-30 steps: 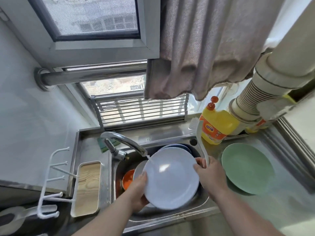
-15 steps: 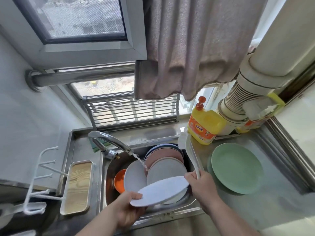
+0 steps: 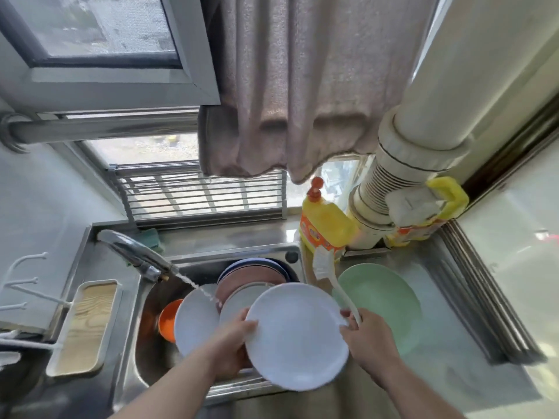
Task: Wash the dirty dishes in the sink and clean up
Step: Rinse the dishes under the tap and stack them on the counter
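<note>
I have the white plate [image 3: 298, 335] tilted up over the sink [image 3: 145, 367], my left hand [image 3: 234, 347] gripping its left rim and my right hand [image 3: 367, 343] curled round the dish brush [image 3: 332, 282] handle at its right rim, which I judge keeps the face open for scrubbing and lets it drain into the basin. The faucet [image 3: 136, 255] stream falls left of it onto stacked plates [image 3: 254, 279] still waiting, beside an orange bowl [image 3: 169, 323]. Green plates [image 3: 384, 294] sit on the surface to the right, with the detergent bottle [image 3: 325, 225] behind crowding the brush head.
</note>
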Motion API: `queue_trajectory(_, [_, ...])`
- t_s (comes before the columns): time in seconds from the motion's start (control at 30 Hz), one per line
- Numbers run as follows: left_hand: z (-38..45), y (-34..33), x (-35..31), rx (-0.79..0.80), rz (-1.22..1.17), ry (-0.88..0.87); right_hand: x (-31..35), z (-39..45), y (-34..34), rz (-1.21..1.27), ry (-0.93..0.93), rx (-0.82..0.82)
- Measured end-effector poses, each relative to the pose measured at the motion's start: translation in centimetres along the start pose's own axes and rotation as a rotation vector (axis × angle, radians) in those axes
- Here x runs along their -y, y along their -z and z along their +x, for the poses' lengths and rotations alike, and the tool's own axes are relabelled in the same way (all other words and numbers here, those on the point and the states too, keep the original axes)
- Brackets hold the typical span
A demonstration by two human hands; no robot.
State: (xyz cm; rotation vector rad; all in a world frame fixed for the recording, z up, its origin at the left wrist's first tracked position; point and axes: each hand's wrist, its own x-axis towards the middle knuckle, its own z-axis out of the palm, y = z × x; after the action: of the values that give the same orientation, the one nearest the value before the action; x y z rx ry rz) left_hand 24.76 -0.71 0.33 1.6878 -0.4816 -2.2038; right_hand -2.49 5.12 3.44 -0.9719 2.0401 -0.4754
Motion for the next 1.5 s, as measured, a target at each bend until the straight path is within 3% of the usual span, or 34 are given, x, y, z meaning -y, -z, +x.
queue_trajectory(0.23, [6.2,-12.6,1.2,-0.018,0.355,-0.253,-7.3,1.9,8.2,-0.043,-0.067,-0.161])
queue_trajectory(0.43, [8.6,-15.9,1.7,-0.052,0.538,-0.388,-9.1,2.3,9.9,0.051,-0.074,-0.131])
queue_trajectory(0.5, [8.7,-15.0,1.4,-0.083,0.586,-0.385,-8.2,2.0,9.1,0.051,-0.064,-0.138])
queue_trajectory(0.6, [8.7,-11.0,1.0,-0.252,0.662,-0.367,-6.4,1.5,6.6,0.056,-0.041,-0.17])
queue_trajectory(0.77, [9.3,0.5,2.3,-0.68,0.555,-0.188,-3.2,0.7,-0.2,0.115,-0.063,0.029])
queue_trajectory(0.83, [9.9,4.8,3.2,-0.774,0.544,-0.071,-2.2,0.6,-2.9,0.173,-0.096,0.075])
queue_trajectory(1.0, [12.7,9.8,4.8,-0.607,0.524,0.067,-0.6,1.0,-7.6,0.291,-0.164,0.038])
queue_trajectory(1.17, [12.1,9.1,4.1,-0.537,0.634,0.025,-0.6,1.0,-9.5,0.307,-0.221,-0.031])
queue_trajectory(1.3, [11.4,8.9,3.8,-0.409,0.543,-0.103,-0.3,0.0,-9.7,0.34,-0.245,-0.062])
queue_trajectory(1.5, [6.4,11.7,0.7,-0.237,0.175,-0.061,1.6,-2.3,-10.8,0.418,-0.282,-0.053])
